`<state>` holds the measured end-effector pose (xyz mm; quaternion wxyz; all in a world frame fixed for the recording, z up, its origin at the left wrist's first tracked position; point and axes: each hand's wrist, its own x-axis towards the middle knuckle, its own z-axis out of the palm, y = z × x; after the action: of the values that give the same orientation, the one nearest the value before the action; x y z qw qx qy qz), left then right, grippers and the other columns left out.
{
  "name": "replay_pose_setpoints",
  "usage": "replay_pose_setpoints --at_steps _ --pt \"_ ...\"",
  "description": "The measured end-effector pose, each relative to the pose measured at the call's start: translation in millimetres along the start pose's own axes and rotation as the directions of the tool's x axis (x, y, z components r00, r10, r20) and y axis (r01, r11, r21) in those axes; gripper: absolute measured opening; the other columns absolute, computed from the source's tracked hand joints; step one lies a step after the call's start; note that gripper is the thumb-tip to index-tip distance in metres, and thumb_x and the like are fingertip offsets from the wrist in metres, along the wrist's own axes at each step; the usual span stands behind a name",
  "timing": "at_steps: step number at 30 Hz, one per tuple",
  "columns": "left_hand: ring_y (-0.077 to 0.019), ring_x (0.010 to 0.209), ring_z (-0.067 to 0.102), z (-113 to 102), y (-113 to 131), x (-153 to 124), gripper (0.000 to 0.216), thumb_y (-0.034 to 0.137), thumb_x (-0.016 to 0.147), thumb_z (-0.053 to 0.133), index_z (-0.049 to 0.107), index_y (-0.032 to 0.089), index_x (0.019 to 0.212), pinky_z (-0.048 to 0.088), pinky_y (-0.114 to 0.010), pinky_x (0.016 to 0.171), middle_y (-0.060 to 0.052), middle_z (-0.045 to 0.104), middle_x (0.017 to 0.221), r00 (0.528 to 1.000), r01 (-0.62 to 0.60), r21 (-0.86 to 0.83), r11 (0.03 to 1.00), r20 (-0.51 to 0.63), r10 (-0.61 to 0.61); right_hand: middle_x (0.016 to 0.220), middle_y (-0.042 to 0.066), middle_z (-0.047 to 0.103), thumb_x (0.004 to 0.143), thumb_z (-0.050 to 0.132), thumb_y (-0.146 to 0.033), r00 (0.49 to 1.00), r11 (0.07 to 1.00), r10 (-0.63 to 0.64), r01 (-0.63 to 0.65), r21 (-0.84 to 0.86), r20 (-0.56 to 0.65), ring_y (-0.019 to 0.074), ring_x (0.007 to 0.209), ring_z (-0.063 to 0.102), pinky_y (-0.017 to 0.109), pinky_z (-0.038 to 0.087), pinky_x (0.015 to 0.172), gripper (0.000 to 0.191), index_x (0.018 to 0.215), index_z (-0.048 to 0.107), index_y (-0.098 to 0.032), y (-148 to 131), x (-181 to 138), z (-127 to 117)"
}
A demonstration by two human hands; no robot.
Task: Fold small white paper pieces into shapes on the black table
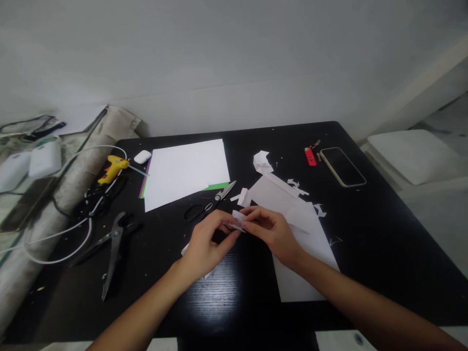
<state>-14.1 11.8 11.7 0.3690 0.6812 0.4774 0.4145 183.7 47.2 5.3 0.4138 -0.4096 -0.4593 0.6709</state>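
Observation:
Between my two hands is a small piece of folded white paper [239, 218], held above the black table. My left hand [210, 239] pinches its left edge with thumb and fingers. On its other side, my right hand [268, 229] grips the paper with closed fingertips. Just beyond my left hand lie scissors [218, 196] with black handles, their blades pointing away to the right. Under and past my right hand are white paper sheets [303, 280]. Paper scraps [244, 197] and a crumpled piece of paper [262, 162] lie around them.
White sheets [186, 170] over coloured ones lie at the back left. A yellow glue gun [114, 168], a white cable [89, 234] and pliers [116, 239] are on the left. At the right are a red lighter [310, 156] and a phone [342, 166]. A wall stands behind the table [395, 263].

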Motion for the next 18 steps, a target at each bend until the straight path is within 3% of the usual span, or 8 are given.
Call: replay_pose_setpoints --at_steps 11,18 --pt "-0.0157 0.080 0.068 -3.8 1.6 1.0 0.007 0.022 0.099 0.066 0.071 0.021 0.102 0.056 -0.027 0.073 -0.004 0.074 0.093 0.991 -0.120 0.140 0.983 0.068 0.111 0.114 0.007 0.076 0.077 0.088 -0.036 1.000 0.999 0.027 -0.027 -0.018 0.000 0.0239 0.110 0.072 0.043 0.051 0.108 0.017 0.080 0.079 -0.022 -2.3 -0.8 1.1" --pt "-0.0130 0.069 0.065 0.5 2.2 -2.8 0.006 0.025 0.096 0.068 0.068 0.019 0.096 0.051 -0.024 0.064 -0.001 0.068 0.079 1.000 0.000 0.103 0.995 -0.005 0.000 0.105 0.005 0.078 0.077 0.087 -0.037 1.000 1.000 0.023 -0.023 0.001 0.015 0.0217 0.103 0.073 0.041 0.054 0.103 0.019 0.079 0.075 -0.022 -1.2 -2.5 3.7"
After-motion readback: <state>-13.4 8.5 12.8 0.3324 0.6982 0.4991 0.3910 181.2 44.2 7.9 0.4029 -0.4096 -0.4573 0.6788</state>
